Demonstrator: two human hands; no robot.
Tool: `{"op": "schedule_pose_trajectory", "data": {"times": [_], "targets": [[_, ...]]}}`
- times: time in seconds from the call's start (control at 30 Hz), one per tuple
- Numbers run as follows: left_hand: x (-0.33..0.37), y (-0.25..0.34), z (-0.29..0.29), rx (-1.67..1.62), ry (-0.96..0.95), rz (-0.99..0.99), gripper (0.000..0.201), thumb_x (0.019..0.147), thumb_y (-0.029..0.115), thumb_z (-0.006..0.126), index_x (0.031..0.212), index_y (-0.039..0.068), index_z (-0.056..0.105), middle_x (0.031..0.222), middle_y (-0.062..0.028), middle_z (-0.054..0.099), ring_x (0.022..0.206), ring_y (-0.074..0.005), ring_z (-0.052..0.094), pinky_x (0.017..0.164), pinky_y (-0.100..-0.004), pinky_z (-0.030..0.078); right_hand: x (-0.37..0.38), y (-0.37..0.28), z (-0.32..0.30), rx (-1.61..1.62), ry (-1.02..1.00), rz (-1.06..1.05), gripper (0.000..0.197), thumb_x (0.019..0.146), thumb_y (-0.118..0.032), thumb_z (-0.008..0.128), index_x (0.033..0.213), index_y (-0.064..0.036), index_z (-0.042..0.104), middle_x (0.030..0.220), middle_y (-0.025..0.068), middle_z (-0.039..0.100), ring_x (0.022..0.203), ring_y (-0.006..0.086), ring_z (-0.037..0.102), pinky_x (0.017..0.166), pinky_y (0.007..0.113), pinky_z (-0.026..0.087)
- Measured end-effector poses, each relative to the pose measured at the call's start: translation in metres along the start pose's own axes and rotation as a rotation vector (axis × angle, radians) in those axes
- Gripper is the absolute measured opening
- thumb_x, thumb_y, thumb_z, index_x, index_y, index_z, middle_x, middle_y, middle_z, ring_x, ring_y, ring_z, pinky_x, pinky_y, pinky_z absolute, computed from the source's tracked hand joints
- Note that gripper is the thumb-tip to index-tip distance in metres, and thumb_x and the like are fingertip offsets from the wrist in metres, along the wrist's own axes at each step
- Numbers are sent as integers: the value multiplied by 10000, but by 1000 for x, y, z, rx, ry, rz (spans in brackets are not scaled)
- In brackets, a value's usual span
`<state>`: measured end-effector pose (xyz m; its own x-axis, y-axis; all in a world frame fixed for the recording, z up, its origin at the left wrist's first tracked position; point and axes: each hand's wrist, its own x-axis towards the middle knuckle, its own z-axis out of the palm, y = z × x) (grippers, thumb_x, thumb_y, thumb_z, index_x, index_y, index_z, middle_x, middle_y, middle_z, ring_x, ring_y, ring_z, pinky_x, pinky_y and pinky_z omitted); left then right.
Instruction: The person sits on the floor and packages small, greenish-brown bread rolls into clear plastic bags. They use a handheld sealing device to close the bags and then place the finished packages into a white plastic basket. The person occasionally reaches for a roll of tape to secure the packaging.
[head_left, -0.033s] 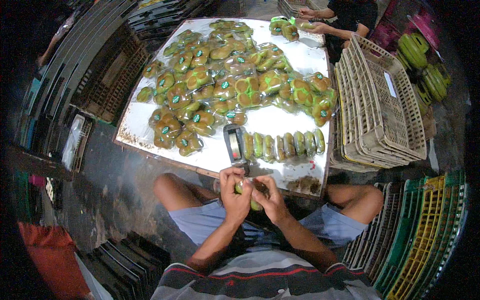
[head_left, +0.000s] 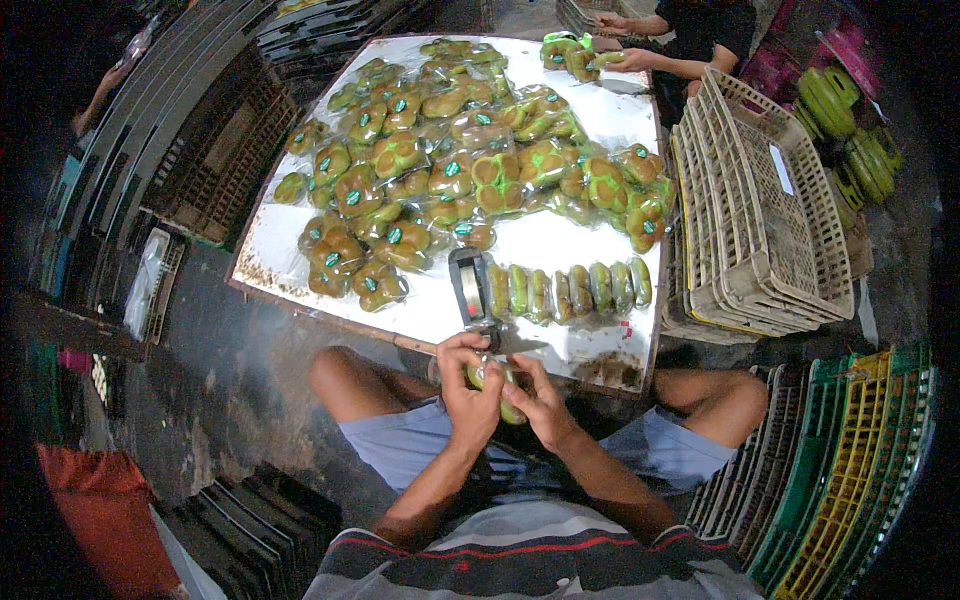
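Note:
My left hand [head_left: 469,391] and my right hand [head_left: 541,401] are together above my lap, just off the table's near edge. Both are closed round a green, rounded piece of produce [head_left: 513,408] in shiny clear film; the fingers cover most of it. Just beyond them, a black tape dispenser [head_left: 469,287] lies on the white table [head_left: 420,318]. To its right is a row of elongated, film-wrapped green produce [head_left: 568,291], standing side by side. Farther back lies a large spread of clear-wrapped green-brown produce packs [head_left: 450,175], several with green stickers.
Stacked beige plastic crates [head_left: 755,235] rise against the table's right side. Green and yellow crates [head_left: 835,440] stand at lower right, dark crates [head_left: 255,530] at lower left. Across the table, a co-worker's hand [head_left: 632,61] reaches to a produce pack [head_left: 580,65].
My fingers have shifted slightly, and more of the wrapped produce shows between them. The co-worker's hand has moved slightly toward the far packs.

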<state>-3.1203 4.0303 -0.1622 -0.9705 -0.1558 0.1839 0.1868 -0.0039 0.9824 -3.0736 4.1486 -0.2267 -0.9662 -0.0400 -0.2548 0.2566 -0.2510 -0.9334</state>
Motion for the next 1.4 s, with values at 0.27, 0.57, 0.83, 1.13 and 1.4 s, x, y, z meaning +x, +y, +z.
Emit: {"op": "schedule_pose_trajectory", "data": {"times": [0.27,0.57,0.83,1.13,1.4], "targets": [[0,-27,-52,-683,-35,-787,602,944,215,558,1513,176,364,1366,-98,532,1232,-255,550,991,-420,488,73,10,27,-69,214,85,397,890,-288,761,1076,31,616,919,61,624,907,143,595,803,298,490],[28,2,-92,-566,138,-784,388,917,209,608,1257,26,573,1140,-108,662,1037,-246,665,866,-397,559,99,14,35,-677,135,-239,294,874,-311,709,777,-33,698,763,159,651,698,277,634,649,391,474],[32,-11,-73,-250,-348,-680,602,833,67,661,1391,-3,445,1174,-103,629,1026,-198,624,893,-323,506,81,-42,-25,-792,-271,-26,330,922,-330,667,764,-45,722,715,121,689,666,225,665,659,370,514],[24,-10,-36,-354,-612,-803,461,933,160,611,1354,8,497,1180,-102,640,1042,-210,642,884,-342,534,61,-94,-46,-793,-158,-195,512,694,-438,891,939,-30,704,788,79,652,708,144,597,651,308,504],[106,-60,-23,-371,-247,-631,593,1001,457,521,1375,0,459,1218,-142,617,1132,-316,580,993,-418,457,70,-101,-93,-546,466,-367,571,893,-305,725,1309,14,498,1189,205,620,1114,318,606,978,429,466]]}}
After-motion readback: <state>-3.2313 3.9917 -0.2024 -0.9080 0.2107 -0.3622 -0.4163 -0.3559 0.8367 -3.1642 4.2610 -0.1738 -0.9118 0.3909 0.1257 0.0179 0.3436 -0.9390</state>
